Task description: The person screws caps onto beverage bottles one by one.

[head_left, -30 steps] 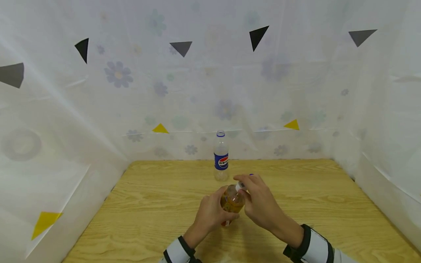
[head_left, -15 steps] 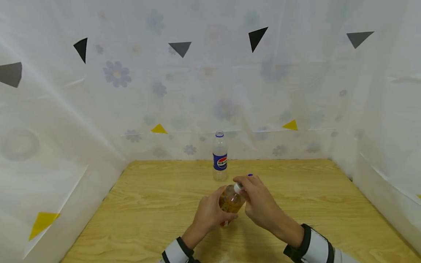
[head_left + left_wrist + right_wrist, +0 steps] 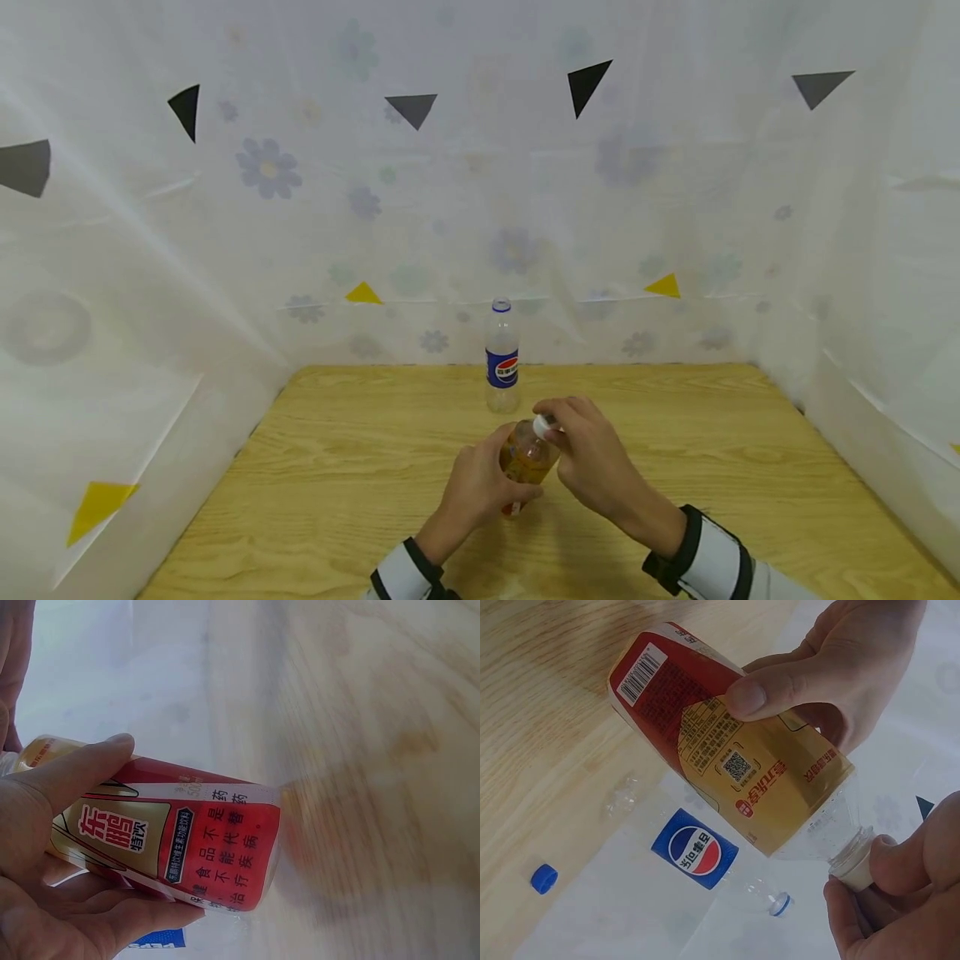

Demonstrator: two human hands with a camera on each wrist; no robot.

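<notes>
My left hand (image 3: 480,479) grips a clear plastic bottle with a red and gold label (image 3: 172,825), its neck tilted toward my right hand. The fingers and thumb wrap round the label. My right hand (image 3: 600,467) pinches the white cap (image 3: 857,871) at the bottle's mouth between thumb and fingers. In the right wrist view the cap sits at the threaded neck (image 3: 851,851). Behind both hands an uncapped Pepsi bottle (image 3: 502,367) with a blue label stands upright on the table. A loose blue cap (image 3: 544,879) lies near it, hidden behind my right hand in the head view.
The wooden table (image 3: 337,467) reaches back to a white flower-patterned sheet (image 3: 465,192), which also hangs along both sides. Black, grey and yellow triangles are stuck on it.
My right hand turns slightly at the white cap, and its wrist shifts a little left. The blue cap's edge no longer shows behind it. My left hand and the Pepsi bottle stay almost still.
</notes>
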